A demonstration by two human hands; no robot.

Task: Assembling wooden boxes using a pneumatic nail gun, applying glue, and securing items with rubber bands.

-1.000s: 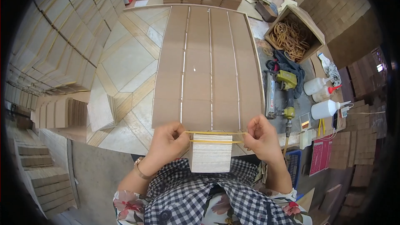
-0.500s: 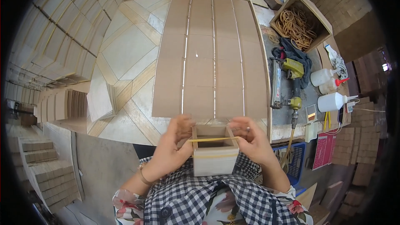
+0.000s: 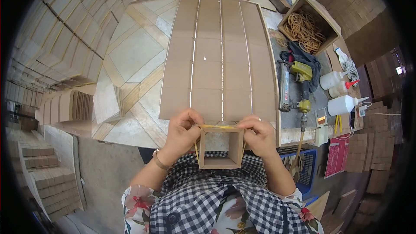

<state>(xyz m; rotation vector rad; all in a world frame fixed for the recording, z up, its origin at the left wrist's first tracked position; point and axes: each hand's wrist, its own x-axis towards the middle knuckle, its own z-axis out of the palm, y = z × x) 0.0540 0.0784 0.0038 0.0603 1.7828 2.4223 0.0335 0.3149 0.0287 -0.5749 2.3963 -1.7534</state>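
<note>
Stacked boards [image 3: 65, 30] are surrounding our worktop [image 3: 134, 56]. Our left hand [image 3: 184, 132] and right hand [image 3: 260, 136] are pinching nearly closed, stretching yellow banding [image 3: 219, 126] along three sides of one wooden frame [image 3: 236, 145] between them, by the worktop's edge. Uneven tension could twist the frame or release the banding. Outward, we are counting three white lines [image 3: 222, 52] on brown panelling [image 3: 208, 82], three bottles [image 3: 340, 105] rightward, one box [image 3: 331, 28] of bands [image 3: 303, 30].

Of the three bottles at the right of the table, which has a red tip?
The middle bottle: only its tip is red; the upper bottle and the lower bottle have whitish tips.
</note>
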